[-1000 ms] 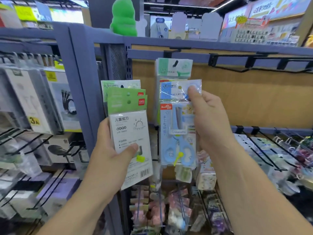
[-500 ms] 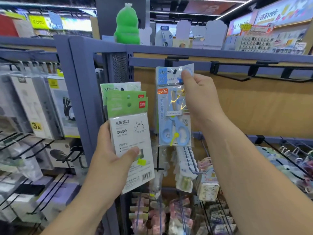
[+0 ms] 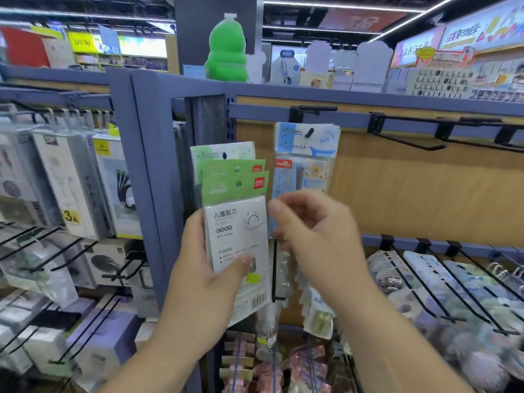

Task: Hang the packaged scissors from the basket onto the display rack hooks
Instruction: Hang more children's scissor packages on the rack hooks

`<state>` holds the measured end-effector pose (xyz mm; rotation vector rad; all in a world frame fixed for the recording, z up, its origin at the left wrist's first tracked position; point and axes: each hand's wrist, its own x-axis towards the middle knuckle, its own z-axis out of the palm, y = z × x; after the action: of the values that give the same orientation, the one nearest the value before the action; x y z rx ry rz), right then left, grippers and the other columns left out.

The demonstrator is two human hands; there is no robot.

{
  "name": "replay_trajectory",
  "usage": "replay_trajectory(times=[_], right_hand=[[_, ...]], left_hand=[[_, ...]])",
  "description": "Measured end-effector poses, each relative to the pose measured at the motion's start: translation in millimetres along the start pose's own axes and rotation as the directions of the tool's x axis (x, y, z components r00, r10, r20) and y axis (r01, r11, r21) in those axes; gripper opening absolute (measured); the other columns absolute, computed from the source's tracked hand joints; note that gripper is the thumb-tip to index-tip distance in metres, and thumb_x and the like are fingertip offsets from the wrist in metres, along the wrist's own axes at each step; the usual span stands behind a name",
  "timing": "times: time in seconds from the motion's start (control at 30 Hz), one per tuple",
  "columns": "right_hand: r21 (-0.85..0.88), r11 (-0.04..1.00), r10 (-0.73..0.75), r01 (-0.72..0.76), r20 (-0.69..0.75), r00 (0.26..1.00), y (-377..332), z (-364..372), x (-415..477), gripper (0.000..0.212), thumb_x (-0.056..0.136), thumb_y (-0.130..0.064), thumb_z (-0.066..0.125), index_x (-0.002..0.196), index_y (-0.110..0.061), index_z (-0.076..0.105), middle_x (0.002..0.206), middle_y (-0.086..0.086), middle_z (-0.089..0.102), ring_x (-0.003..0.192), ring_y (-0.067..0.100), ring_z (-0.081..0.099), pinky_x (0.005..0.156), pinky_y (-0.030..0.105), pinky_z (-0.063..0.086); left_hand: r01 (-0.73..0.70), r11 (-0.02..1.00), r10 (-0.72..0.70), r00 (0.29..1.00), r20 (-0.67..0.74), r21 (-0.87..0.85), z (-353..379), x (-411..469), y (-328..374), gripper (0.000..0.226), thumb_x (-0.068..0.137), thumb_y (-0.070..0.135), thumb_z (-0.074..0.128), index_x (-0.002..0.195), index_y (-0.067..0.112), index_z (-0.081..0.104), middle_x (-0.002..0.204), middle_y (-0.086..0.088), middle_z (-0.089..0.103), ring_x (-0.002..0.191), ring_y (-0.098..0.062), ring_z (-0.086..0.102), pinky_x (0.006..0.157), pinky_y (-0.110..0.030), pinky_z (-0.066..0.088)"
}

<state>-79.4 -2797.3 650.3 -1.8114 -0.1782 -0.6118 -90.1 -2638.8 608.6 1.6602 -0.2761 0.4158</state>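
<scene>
The left grip [image 3: 204,282] pinched a fanned stack of green scissor packs [image 3: 235,194] — thumb across the front, fingers behind, long axis upright w/ the hang-holes at top. The right grip [image 3: 314,231], blurred, sat just beside the stack's right edge, fingers loosely curled & apparently holding nothing. It looked the likelier one to pull a pack. So the packs lay directly left of the right grip, nearly touching its forefinger. Behind that grip a blue scissor pack [image 3: 306,143] hung on the leftmost hook [image 3: 310,133] of the rack's top rail [image 3: 354,120]. Empty hooks [image 3: 408,140] stood further right along the rail — prob. the next target, up & right of the stack. No basket in view.
</scene>
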Motion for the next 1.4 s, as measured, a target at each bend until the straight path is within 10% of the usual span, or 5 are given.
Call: replay_trajectory(times=[0.2, 0.3, 0.47, 0.9, 1.4], right_hand=[[0.17, 0.985, 0.009, -0.019, 0.061, 0.998, -7.9, 9.1, -19.1, 0.019, 0.085, -0.047, 0.08, 0.103, -0.045, 0.074, 0.097, -0.018, 0.076, 0.086, 0.007, 0.075, 0.079, 0.043, 0.065], [0.16, 0.987, 0.004, -0.006, 0.007, 1.0, -3.5, 2.7, -16.6, 0.019, 0.094, -0.041, 0.076, 0.089, -0.022, 0.076, 0.084, 0.0, 0.077, 0.081, 0.015, 0.074, 0.075, 0.043, 0.061], [0.114, 0.993, 0.015, -0.012, -0.025, 1.0, 12.4, -4.8, -13.0, 0.052, 0.098, -0.051, 0.056, 0.095, -0.001, 0.068, 0.091, 0.028, 0.07, 0.088, 0.05, 0.067, 0.075, 0.067, 0.055], [0.372, 0.924, 0.156, -0.087, -0.159, 0.975, 21.1, -6.8, -7.1, 0.022, 0.09, -0.024, 0.081, 0.097, -0.011, 0.064, 0.099, 0.023, 0.073, 0.095, 0.045, 0.072, 0.081, 0.067, 0.058], [0.613, 0.787, 0.144, -0.063, -0.082, 0.986, 25.6, -1.0, -5.0, 0.017, 0.108, -0.005, 0.049, 0.123, -0.006, 0.056, 0.102, 0.003, 0.077, 0.09, 0.017, 0.075, 0.076, 0.035, 0.063]], left_hand=[[-0.201, 0.959, 0.167, 0.97, 0.174, 0.202, 11.4, 9.3, -0.5, 0.086, 0.093, 0.01, 0.076, 0.131, 0.078, 0.039, 0.12, 0.033, 0.069, 0.112, 0.003, 0.067, 0.086, -0.013, 0.053], [-0.275, 0.914, 0.181, 0.935, 0.306, 0.299, 16.7, 11.0, -5.0, 0.09, 0.083, 0.033, 0.082, 0.154, 0.058, 0.034, 0.13, 0.023, 0.066, 0.12, -0.017, 0.063, 0.097, -0.041, 0.054], [-0.307, 0.914, 0.204, 0.913, 0.353, 0.265, 13.0, 11.0, -12.2, 0.069, 0.082, 0.09, 0.043, 0.147, 0.074, 0.024, 0.118, 0.031, 0.047, 0.124, -0.002, 0.047, 0.098, -0.01, 0.032], [0.197, 0.957, -0.113, 0.929, 0.352, -0.213, 33.8, 3.9, -3.0, 0.033, 0.093, 0.012, 0.074, 0.12, 0.029, 0.067, 0.108, 0.003, 0.081, 0.1, -0.018, 0.078, 0.087, -0.041, 0.064], [0.407, 0.706, -0.269, 0.911, 0.312, -0.58, 43.7, 5.5, -0.5, 0.037, 0.093, 0.039, 0.057, 0.118, 0.021, 0.078, 0.116, -0.007, 0.08, 0.107, -0.025, 0.077, 0.09, -0.045, 0.062]])
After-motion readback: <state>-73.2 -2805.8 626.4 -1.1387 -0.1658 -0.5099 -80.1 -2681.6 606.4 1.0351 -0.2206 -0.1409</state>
